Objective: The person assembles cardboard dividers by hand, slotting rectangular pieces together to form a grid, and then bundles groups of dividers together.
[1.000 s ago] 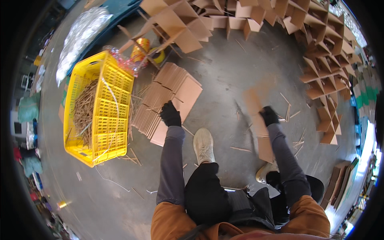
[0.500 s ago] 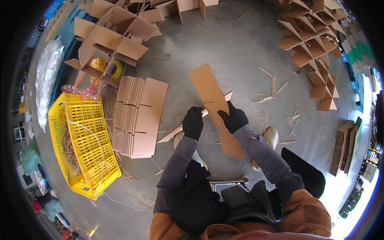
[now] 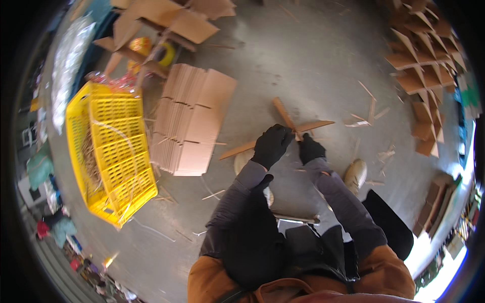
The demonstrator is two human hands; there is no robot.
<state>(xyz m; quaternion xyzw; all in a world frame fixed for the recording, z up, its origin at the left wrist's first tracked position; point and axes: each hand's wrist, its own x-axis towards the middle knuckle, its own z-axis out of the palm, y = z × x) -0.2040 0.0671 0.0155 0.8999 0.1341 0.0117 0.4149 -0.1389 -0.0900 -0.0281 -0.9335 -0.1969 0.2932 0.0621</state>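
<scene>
Two brown cardboard strips stand on edge and cross each other just ahead of my hands. One runs from lower left to right; the other points away from me. My left hand, in a black glove, is closed near the crossing and covers part of the first strip. Close on its right, my gloved right hand is closed at the near end of the crossing strip. Both hands hide the near part of the joint. To the left lies a fanned stack of slotted cardboard strips.
A yellow plastic crate with cardboard scraps stands at left. Assembled cardboard dividers are at the far left, with more dividers at far right. Thin offcuts litter the grey floor. My shoes flank the work.
The flat strip from my right hand now stands on edge across the other strip. My hands have come closer together. The whole view has shifted and turned slightly.
</scene>
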